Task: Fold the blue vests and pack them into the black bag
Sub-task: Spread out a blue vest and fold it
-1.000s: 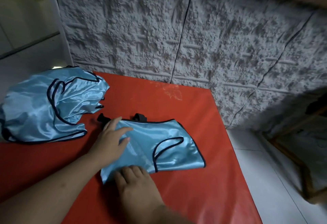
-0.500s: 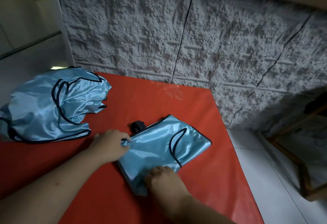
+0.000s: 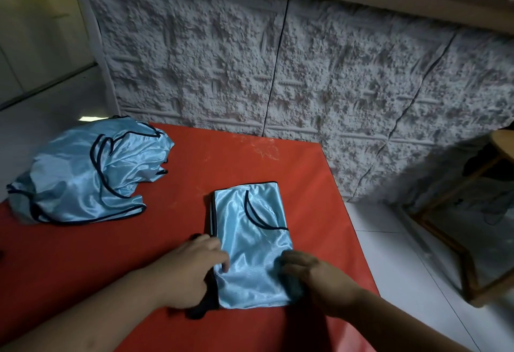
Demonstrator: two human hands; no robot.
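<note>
A folded blue vest (image 3: 250, 243) with black trim lies lengthwise in the middle of the red table (image 3: 278, 165). Black fabric, apparently the black bag (image 3: 199, 313), peeks out along the vest's left side and from under my left hand. My left hand (image 3: 192, 271) holds the vest's left edge near the front, fingers curled over it. At the lower right edge, my right hand (image 3: 308, 272) grips the vest with curled fingers. A loose pile of unfolded blue vests (image 3: 83, 176) sits at the table's far left.
A rough white textured wall (image 3: 306, 79) runs right behind the table. The table's right edge drops to a tiled floor (image 3: 403, 268). A wooden stool (image 3: 500, 145) stands at the far right.
The folded vest has been turned from slanting across the table to pointing away from me. Both hands shifted to its near end, left on the left edge, right on the right edge.
</note>
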